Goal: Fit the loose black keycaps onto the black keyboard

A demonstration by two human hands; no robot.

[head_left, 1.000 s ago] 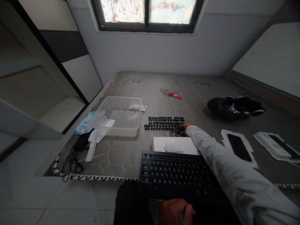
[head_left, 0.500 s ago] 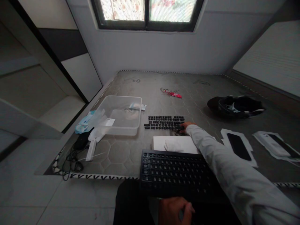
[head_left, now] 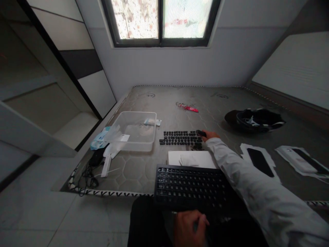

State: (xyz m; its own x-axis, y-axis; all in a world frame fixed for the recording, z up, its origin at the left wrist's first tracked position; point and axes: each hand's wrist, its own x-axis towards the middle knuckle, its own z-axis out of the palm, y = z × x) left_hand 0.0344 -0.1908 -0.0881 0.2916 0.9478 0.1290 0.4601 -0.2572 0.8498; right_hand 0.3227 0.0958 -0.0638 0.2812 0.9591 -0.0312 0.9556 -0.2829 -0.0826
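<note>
My right hand (head_left: 211, 135) reaches over the bed to the right end of several rows of loose black keycaps (head_left: 177, 139). Its fingers are closed on a small, elongated black piece (head_left: 201, 133), whose exact kind is unclear. Just below lies a small pile of black pieces (head_left: 197, 146). A black keyboard (head_left: 189, 183) rests at the bed's front edge, over my lap. Close to its lower edge my left hand (head_left: 190, 227) is curled closed; a dark bit shows between thumb and fingers, too obscure to name.
A white box (head_left: 208, 158) with a crumpled white wrapper (head_left: 189, 160) lies behind the keyboard. On the left are a clear plastic bin (head_left: 133, 148) and black cables (head_left: 88, 178). A black cap (head_left: 257, 123) and a dark phone-shaped slab (head_left: 260, 162) lie to the right.
My right hand has moved up from near the small pile to the end of the upper keycap rows. My left hand stays closed in about the same spot. The view has tilted slightly upward.
</note>
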